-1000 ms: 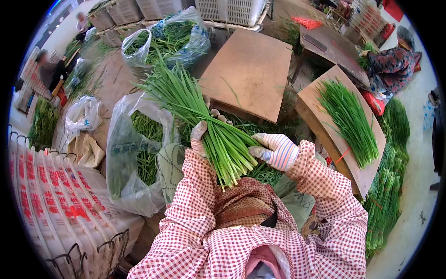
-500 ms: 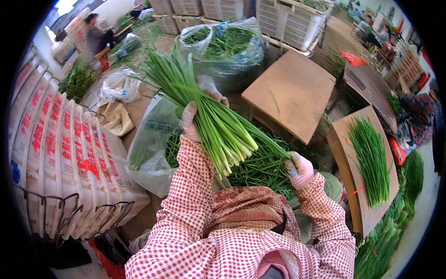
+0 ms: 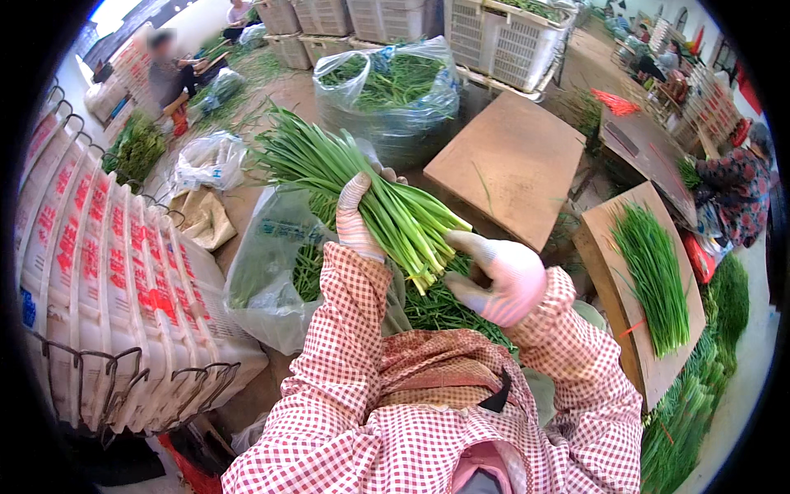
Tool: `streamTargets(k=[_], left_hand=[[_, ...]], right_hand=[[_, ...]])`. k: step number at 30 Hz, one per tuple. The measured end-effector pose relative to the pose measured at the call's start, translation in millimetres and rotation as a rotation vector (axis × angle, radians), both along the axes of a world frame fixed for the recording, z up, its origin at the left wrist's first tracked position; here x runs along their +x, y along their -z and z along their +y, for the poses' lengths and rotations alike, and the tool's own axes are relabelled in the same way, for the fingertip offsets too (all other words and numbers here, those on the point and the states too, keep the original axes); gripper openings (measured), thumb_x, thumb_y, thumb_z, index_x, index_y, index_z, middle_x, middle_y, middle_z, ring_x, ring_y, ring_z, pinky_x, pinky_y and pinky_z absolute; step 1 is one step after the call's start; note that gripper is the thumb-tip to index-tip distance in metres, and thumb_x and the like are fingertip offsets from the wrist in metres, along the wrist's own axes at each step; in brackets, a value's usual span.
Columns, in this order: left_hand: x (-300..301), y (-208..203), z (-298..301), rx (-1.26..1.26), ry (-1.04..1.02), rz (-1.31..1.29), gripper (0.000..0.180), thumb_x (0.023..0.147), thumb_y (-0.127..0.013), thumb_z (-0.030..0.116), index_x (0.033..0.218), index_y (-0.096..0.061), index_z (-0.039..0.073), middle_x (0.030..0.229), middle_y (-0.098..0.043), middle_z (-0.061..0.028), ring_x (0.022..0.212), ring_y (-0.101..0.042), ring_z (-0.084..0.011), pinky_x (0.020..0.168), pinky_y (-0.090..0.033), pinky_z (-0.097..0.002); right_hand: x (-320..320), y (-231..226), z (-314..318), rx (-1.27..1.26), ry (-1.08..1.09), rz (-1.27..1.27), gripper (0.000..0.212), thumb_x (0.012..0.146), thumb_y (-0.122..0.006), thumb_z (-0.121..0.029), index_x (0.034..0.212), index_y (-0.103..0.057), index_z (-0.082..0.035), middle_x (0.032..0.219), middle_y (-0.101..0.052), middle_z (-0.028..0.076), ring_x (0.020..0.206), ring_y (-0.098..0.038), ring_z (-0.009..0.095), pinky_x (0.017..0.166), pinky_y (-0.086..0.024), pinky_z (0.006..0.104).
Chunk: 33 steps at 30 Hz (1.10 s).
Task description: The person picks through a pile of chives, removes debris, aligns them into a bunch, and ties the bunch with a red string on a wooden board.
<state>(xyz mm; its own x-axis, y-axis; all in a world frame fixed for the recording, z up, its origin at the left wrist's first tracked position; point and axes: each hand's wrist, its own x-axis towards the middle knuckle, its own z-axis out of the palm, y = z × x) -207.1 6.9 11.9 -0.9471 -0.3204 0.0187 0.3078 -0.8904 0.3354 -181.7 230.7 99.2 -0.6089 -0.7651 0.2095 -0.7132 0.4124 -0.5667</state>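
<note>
A thick bunch of garlic chives [image 3: 362, 193] slants across in front of me, leaf tips to the upper left and pale cut ends to the lower right. Wrapped round its middle is my left hand [image 3: 360, 218], in a striped work glove. My right hand [image 3: 498, 276], gloved too, is beside the pale ends with thumb and fingers apart; I see nothing held in it. Below the bunch, loose green leaves [image 3: 440, 313] lie in front of my lap, partly hidden by my right hand. A clear plastic bag [image 3: 267, 272] with more greens stands left of my left forearm.
A bare wooden board [image 3: 510, 165] stands ahead. On a stand [image 3: 588, 239] at the right lies a chive pile [image 3: 654, 280]. White crates [image 3: 123, 272] line the left; a filled plastic bag [image 3: 387, 90] and stacked crates [image 3: 510, 49] are behind. Co-workers [image 3: 169, 74] sit farther off.
My right hand has moved up and left from the leaves at the lower right to the cut ends, letting go of a few strands. The left hand keeps the bunch, now slightly lower.
</note>
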Motion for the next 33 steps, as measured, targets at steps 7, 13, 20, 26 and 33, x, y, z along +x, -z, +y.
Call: streamTargets(k=[7,13,20,26,33], left_hand=[[-9,15,36,0.024,0.024,-0.099,0.028,0.073,-0.075,0.012,0.095,-0.061,0.004,0.086,-0.064,-0.0079,0.083,-0.063,-0.0224,0.088,-0.052,-0.0421],[-9,14,40,-0.003,-0.004,-0.078,0.030,0.072,-0.076,0.011,0.096,-0.060,0.003,0.084,-0.062,-0.0076,0.081,-0.062,-0.0222,0.085,-0.053,-0.0412],[-11,10,17,0.041,0.006,-0.019,0.026,0.074,-0.075,0.014,0.094,-0.061,0.006,0.085,-0.063,-0.0073,0.081,-0.062,-0.0229,0.084,-0.053,-0.0409],[1,-10,44,-0.026,0.029,0.056,0.025,0.076,-0.074,0.010,0.097,-0.061,0.006,0.091,-0.063,-0.0051,0.086,-0.063,-0.0225,0.082,-0.054,-0.0414],[-7,5,105,-0.151,0.083,-0.046,0.034,0.073,-0.076,0.013,0.102,-0.059,0.006,0.090,-0.060,-0.0056,0.086,-0.061,-0.0236,0.082,-0.052,-0.0428]], right_hand=[[-8,20,10,0.002,-0.060,0.127,0.039,0.079,-0.067,-0.024,0.112,-0.059,-0.005,0.085,-0.065,0.016,0.078,-0.064,0.035,0.069,-0.052,0.0416],[-3,30,8,-0.021,0.025,0.020,0.030,0.079,-0.065,-0.021,0.105,-0.061,-0.007,0.082,-0.064,0.017,0.078,-0.063,0.036,0.069,-0.051,0.0420],[17,71,49,0.361,-0.131,-0.142,0.028,0.085,-0.060,-0.025,0.109,-0.060,-0.011,0.089,-0.064,0.019,0.085,-0.063,0.035,0.076,-0.051,0.0417],[8,92,125,0.745,0.395,-0.473,0.084,0.078,-0.066,-0.044,0.142,-0.031,-0.001,0.129,-0.051,0.027,0.122,-0.049,0.035,0.106,-0.037,0.0379],[20,-7,54,0.274,0.484,-0.158,0.122,0.051,-0.087,-0.040,0.143,-0.020,0.005,0.142,-0.033,0.030,0.135,-0.031,0.037,0.112,-0.027,0.0380]])
